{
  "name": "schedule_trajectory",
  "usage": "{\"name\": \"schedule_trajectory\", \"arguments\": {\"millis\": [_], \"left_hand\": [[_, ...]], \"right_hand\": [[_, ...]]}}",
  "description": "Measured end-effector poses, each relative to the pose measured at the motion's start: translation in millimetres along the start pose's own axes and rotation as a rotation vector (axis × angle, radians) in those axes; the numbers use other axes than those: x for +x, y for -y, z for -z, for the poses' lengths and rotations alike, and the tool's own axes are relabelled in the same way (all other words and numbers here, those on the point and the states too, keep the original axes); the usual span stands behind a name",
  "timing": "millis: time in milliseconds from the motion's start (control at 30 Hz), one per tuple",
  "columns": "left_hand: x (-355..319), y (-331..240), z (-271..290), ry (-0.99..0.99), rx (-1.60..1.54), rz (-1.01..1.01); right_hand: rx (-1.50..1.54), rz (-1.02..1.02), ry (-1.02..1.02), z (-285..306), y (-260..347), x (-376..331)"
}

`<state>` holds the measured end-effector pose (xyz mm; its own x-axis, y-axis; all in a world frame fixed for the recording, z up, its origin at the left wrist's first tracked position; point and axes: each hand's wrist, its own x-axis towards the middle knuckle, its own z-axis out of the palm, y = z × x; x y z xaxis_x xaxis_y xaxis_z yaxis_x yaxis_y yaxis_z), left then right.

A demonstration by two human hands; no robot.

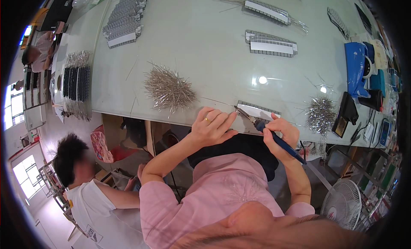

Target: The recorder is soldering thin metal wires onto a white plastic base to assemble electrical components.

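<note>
At the table's front edge my right hand [281,132] grips blue-handled pliers [284,146]. Their metal jaws point left, at the left end of a grey gridded strip with a white face [259,110]. My left hand [212,125], a ring on one finger, is just left of that end, its fingers stretched and thumb apart. Whether its fingertips touch the strip is hard to see. A thin metal wire [212,100] runs leftward from the jaws. Left of my hands is a heap of thin metal pins [169,88]; a second pile of silvery pins [320,115] is to the right.
Stacked grey strips [125,24] lie far left; more strips [274,44] lie beyond my hands. Dark strips with bristling pins [77,82] are at the left end. A blue holder [355,69] and black box [342,116] stand right. A person in white [102,202] sits at left.
</note>
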<state>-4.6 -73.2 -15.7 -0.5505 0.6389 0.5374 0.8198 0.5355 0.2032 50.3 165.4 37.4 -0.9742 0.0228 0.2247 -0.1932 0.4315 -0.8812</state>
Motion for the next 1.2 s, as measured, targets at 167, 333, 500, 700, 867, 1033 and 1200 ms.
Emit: {"name": "schedule_trajectory", "arguments": {"millis": [167,333,500,700,867,1033,1200], "left_hand": [[0.0,-0.3,-0.1,-0.005,0.003,0.004],[0.8,-0.2,-0.2,-0.014,0.004,-0.002],[-0.5,-0.6,-0.6,-0.01,-0.004,0.002],[-0.3,-0.8,-1.2,-0.015,-0.007,0.004],[-0.5,-1.1,-1.0,-0.048,-0.039,0.038],[5.9,-3.6,1.1,0.031,-0.007,0.203],[3.3,-3.0,-1.8,0.049,0.035,0.181]], "right_hand": [[-0.094,0.119,-0.007,-3.5,6.0,1.4],[-0.094,0.094,-0.006,-2.0,7.5,0.9],[-0.103,0.085,-0.041,6.3,11.4,0.0],[-0.127,0.101,-0.056,9.9,10.5,-2.0],[-0.082,0.093,-0.033,4.8,11.7,-5.7],[-0.135,0.159,-0.022,3.7,12.6,-3.9],[-0.144,0.169,-0.02,2.3,13.2,-2.6]]}}
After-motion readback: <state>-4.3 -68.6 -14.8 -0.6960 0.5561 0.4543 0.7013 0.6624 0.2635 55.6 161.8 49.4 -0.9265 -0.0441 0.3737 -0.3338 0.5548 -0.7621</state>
